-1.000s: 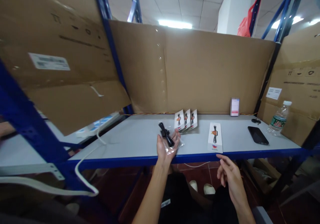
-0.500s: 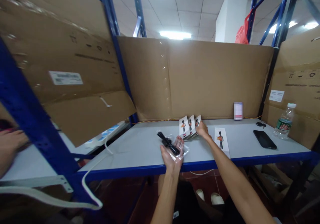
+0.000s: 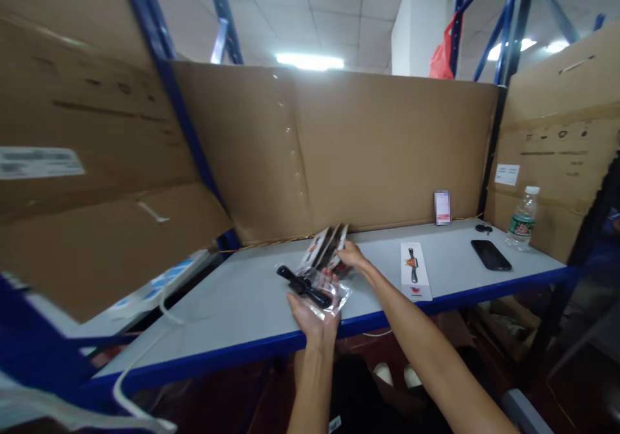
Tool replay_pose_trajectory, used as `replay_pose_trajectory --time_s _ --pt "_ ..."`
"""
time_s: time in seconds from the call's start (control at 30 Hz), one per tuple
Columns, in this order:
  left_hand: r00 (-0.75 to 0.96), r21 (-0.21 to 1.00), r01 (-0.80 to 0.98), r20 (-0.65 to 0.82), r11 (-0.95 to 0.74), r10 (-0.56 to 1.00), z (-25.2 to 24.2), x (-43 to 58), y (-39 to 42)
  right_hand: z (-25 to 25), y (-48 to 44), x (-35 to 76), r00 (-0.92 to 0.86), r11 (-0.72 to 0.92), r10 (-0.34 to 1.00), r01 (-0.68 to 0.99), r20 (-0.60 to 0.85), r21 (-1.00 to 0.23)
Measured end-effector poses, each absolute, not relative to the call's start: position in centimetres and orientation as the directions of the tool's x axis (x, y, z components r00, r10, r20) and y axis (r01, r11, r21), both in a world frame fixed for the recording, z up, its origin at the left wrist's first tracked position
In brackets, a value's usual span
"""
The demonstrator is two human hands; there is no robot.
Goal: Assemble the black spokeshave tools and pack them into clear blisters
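On my left hand, palm up with the fingers curled, rests a black tool with two long flared ends and a thicker middle, inside a clear plastic bag. Just beyond it, several flat printed boxes stand tilted and fanned on the table, blurred by motion. My right hand is closed on the right edge of these boxes. Another white printed box, picturing a similar black tool, lies flat to the right of my right forearm.
A black phone, keys and a water bottle are at the table's right end. Another phone with a lit screen leans against the cardboard back wall. Cardboard sides and blue posts flank the grey table.
My view has turned to the right. The fanned boxes in my right hand have tilted over and come closer to the bagged tool on my left hand.
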State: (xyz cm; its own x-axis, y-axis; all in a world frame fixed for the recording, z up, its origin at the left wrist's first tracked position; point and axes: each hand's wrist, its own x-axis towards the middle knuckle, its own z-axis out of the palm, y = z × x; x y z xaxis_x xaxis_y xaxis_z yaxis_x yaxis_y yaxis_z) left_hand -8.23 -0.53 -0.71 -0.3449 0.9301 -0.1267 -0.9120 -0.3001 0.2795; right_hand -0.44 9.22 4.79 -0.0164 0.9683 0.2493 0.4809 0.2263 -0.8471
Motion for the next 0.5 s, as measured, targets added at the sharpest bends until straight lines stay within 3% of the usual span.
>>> replay_pose_trajectory --time_s 0.23,0.33,0.4,0.5 --pt "-0.379 0.284 -0.899 -0.123 -0.334 0.917 -0.8 -8.2 -0.3 4.6 0.4 6.1 -0.155 0.368 0.916 0.694 0.37 -0.619" --pt "-0.397 0.273 -0.893 -0.103 -0.357 0.912 -0.8 -8.1 -0.3 2.1 -3.6 9.7 -0.038 0.199 0.92 0.904 0.39 -0.38" --pt "-0.398 0.269 -0.894 -0.109 -0.358 0.911 -0.7 -8.0 -0.4 0.3 -5.2 11.7 -0.001 0.116 0.926 0.952 0.377 -0.284" --pt "-0.383 0.274 -0.899 -0.116 -0.341 0.916 -0.5 -8.0 -0.6 -1.8 -5.7 14.0 -0.045 0.118 0.94 0.973 0.339 -0.199"
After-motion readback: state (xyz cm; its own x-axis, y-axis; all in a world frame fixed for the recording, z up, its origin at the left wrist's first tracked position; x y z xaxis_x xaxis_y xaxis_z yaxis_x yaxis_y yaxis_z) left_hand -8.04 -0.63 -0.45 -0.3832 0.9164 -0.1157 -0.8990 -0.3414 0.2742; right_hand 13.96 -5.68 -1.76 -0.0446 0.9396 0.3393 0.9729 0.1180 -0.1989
